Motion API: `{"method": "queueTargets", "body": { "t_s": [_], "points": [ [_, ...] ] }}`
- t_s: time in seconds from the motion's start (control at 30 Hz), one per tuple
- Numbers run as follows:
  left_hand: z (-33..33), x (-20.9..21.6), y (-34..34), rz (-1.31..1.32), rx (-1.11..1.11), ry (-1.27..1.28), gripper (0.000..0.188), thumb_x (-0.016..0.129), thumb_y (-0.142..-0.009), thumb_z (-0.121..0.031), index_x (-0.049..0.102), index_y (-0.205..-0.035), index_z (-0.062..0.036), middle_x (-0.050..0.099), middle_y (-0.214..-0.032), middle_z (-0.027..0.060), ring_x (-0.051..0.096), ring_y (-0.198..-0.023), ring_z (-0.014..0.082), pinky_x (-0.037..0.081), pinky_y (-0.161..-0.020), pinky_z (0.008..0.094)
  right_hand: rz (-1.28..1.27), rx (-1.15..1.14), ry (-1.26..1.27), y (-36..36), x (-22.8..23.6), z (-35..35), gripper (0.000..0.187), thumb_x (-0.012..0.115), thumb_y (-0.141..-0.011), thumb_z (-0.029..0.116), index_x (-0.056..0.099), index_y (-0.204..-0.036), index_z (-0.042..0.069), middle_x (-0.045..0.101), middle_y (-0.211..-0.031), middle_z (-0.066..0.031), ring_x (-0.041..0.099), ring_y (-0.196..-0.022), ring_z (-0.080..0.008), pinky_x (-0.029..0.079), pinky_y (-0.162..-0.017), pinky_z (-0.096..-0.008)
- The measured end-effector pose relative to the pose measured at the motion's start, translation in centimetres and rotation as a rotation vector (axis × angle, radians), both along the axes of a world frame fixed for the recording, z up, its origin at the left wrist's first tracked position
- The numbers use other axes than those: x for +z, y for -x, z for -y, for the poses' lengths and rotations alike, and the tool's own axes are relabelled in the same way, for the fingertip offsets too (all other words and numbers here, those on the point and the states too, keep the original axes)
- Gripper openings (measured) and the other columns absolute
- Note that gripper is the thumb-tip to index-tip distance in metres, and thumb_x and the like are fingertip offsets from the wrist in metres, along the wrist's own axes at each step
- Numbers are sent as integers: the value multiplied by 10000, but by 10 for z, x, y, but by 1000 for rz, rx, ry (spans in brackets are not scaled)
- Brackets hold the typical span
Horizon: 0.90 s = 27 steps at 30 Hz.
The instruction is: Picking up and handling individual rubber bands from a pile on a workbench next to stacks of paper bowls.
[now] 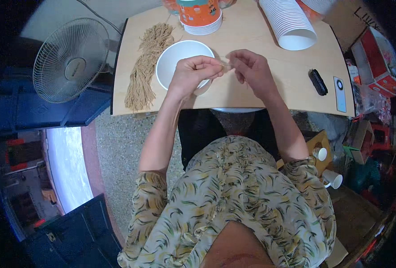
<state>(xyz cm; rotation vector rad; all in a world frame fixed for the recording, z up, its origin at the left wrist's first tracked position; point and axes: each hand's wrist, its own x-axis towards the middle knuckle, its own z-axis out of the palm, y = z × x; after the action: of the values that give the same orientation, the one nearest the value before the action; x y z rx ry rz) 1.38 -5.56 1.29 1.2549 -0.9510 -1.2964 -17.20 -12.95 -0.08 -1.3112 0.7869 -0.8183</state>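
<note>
Left hand (192, 71) and right hand (250, 69) — fingers pinched on one thin tan strand (225, 67) — held over white bowl (175, 60), beside tan strand bundle (146, 67) on counter (260, 85).

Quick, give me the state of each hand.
Left hand: pinched shut on a thin tan string.
Right hand: pinching the same string's other end.

Small home workshop: stacked paper bowls (288, 23), fan (70, 60), boxes (382, 62).
</note>
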Motion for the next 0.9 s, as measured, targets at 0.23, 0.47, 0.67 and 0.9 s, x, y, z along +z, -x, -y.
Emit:
{"method": "queueTargets", "body": {
  "t_s": [0.23, 0.47, 0.67, 0.9],
  "points": [
    [-1, -1, -4, -57, -23, -36, 141, 702, -856, -38, 678, -981, 25, 713, -883, 110, 700, -815, 157, 565, -761, 258, -90, 210, 196, -1, 3, 3, 168, 674, -887, 110, 656, -1036, 34, 619, -851, 35, 524, -721, -23, 415, -609, -189],
    [-4, -5, -7, -40, -15, -26, 146, 707, -859, -53, 675, -984, 15, 711, -878, 100, 699, -815, 152, 565, -766, 259, -120, 256, 264, -3, -10, 8, 129, 697, -876, 111, 642, -967, 38, 608, -870, 45, 538, -777, -23, 448, -683, -189],
    [-4, -5, -8, -142, 12, -24, 137, 687, -860, -31, 668, -983, 24, 708, -900, 111, 702, -824, 158, 572, -764, 246, -119, 256, 350, 5, -16, 0, 153, 701, -882, 168, 622, -869, 37, 556, -694, 55, 443, -588, -8, 387, -520, -208],
    [-6, -4, -8, -125, 4, -10, 127, 672, -869, -25, 662, -991, 11, 707, -922, 106, 702, -841, 164, 579, -786, 265, -3, 68, 161, -4, 6, -5, 133, 660, -922, 182, 641, -924, 50, 556, -662, 38, 492, -581, -25, 395, -498, -213]
  ]
}}
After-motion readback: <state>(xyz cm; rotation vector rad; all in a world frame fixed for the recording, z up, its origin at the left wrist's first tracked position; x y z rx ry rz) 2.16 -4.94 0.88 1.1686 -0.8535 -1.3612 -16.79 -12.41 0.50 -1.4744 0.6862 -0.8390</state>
